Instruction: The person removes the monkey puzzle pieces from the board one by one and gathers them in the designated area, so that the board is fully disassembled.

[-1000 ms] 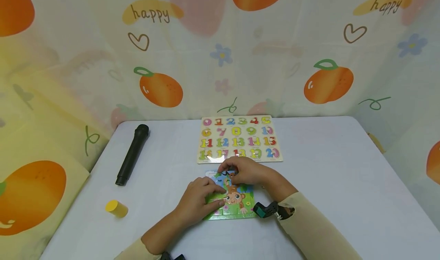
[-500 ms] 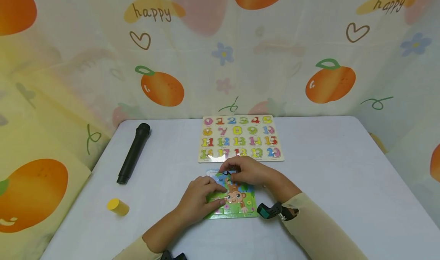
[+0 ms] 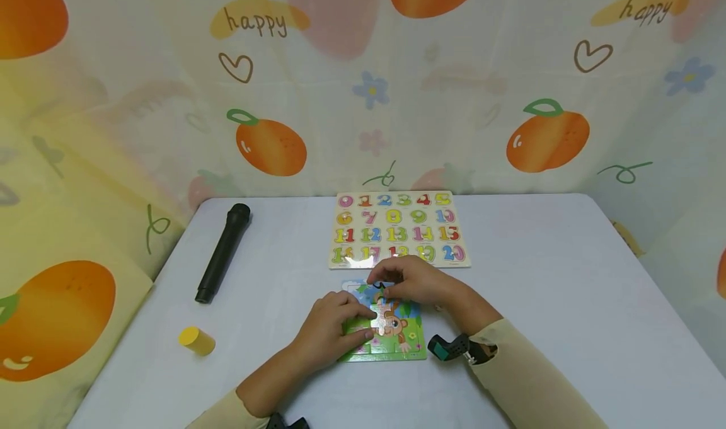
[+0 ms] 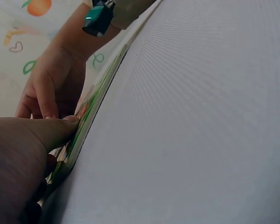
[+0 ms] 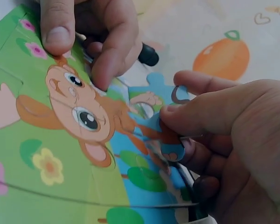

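In the head view a monkey jigsaw puzzle with a green and blue picture lies flat on the table. My right hand is over its far edge. Up close in the right wrist view, thumb and fingers pinch a blue puzzle piece with a dark curl on it, tilted above the puzzle's blue part. My left hand rests on the puzzle's left side, thumb and index fingertips touching the picture. In the left wrist view the left thumb lies on the board, with the other fingers partly hidden.
Behind the puzzle lies a number board with colourful digits 0 to 20. A black microphone-shaped stick and a yellow cylinder are on the left of the white table. A fruit-patterned cloth hangs behind.
Both hands keep nearly the same place on the puzzle, while the whole head view shifts slightly. A bright white patch now shows on the monkey's face beside my left fingertips.
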Available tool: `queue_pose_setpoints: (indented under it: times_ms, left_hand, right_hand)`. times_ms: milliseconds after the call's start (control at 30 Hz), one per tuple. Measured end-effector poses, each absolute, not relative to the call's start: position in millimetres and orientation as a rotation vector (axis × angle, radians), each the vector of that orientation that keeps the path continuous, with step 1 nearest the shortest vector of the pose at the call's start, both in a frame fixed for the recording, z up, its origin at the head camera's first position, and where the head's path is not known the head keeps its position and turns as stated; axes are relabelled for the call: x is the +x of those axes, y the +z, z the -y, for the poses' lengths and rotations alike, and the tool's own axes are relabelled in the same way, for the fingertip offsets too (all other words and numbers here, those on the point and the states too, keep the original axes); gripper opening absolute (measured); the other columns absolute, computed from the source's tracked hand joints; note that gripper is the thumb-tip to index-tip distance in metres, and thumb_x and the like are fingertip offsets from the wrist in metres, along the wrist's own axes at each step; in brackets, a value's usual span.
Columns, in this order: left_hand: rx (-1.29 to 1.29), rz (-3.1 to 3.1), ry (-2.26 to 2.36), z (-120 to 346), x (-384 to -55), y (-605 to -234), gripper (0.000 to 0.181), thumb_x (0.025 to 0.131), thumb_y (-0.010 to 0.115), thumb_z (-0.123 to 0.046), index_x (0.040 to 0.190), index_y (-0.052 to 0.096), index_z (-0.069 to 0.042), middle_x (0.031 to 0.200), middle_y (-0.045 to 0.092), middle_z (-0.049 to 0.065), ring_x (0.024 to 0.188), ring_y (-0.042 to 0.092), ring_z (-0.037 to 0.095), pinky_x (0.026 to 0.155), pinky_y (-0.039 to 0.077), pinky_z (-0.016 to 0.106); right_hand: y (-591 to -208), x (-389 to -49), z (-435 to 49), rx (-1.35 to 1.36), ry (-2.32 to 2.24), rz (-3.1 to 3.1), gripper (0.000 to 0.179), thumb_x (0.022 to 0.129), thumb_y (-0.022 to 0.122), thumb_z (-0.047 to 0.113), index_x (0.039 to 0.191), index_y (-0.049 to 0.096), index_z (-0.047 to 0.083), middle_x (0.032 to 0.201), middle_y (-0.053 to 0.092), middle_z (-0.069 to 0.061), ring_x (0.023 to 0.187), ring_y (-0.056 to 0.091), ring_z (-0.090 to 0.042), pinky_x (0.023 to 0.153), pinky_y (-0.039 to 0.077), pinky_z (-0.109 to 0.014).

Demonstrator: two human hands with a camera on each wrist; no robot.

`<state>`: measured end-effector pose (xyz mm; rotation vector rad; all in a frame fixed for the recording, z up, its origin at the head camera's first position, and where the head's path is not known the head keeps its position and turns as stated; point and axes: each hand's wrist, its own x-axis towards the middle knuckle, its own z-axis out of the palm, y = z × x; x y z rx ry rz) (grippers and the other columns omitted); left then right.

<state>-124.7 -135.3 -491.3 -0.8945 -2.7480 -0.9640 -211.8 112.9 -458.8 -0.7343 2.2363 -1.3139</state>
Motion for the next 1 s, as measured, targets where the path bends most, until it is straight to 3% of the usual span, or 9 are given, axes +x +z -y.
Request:
queue_pose_setpoints:
  times_ms: [233,433,667,1000]
  left_hand:
    - [-0.866,2.798,-0.942,133.9,-124.0,-489.8,0.024,0.089,0.089,-0.034,0.111,0.082,-0.026,0.105,0.063,-0.014,0.095,0.052,0.008,0.086,0.044,0.038]
    - [-0.878,2.818,-0.907,134.0,-123.7,-490.4,0.026,0.091,0.087,-0.036,0.115,0.078,-0.028,0.107,0.063,-0.013,0.097,0.053,0.009,0.088,0.044,0.04]
    - [-0.948,2.817,-0.822,135.8,-123.5,-491.3,0.041,0.096,0.082,-0.037,0.135,0.075,-0.031,0.105,0.059,-0.01,0.094,0.048,0.01,0.084,0.04,0.037]
    - [-1.008,2.788,-0.715,135.9,-123.0,-488.5,0.04,0.097,0.08,-0.037,0.137,0.076,-0.03,0.103,0.054,-0.012,0.092,0.045,0.01,0.083,0.039,0.035]
  right_hand:
    - [-459.1,-212.1,-116.2,-0.765,-1.336,-2.281,0.03,0.096,0.077,0.002,0.12,0.077,0.021,0.11,0.072,0.006,0.111,0.065,-0.018,0.102,0.051,-0.043]
    - [-459.5,-212.6,-115.5,-0.751,-1.336,-2.286,0.032,0.094,0.079,0.002,0.119,0.077,0.022,0.11,0.072,0.007,0.111,0.065,-0.017,0.102,0.051,-0.041]
    - [-459.0,-212.2,-114.7,-0.737,-1.322,-2.301,0.031,0.095,0.078,0.002,0.12,0.076,0.021,0.11,0.072,0.006,0.108,0.065,-0.017,0.101,0.051,-0.041]
    - [-452.8,-208.1,-124.6,-0.718,-1.358,-2.358,0.032,0.094,0.075,0.002,0.122,0.074,0.017,0.106,0.069,0.002,0.098,0.061,-0.022,0.086,0.052,-0.037]
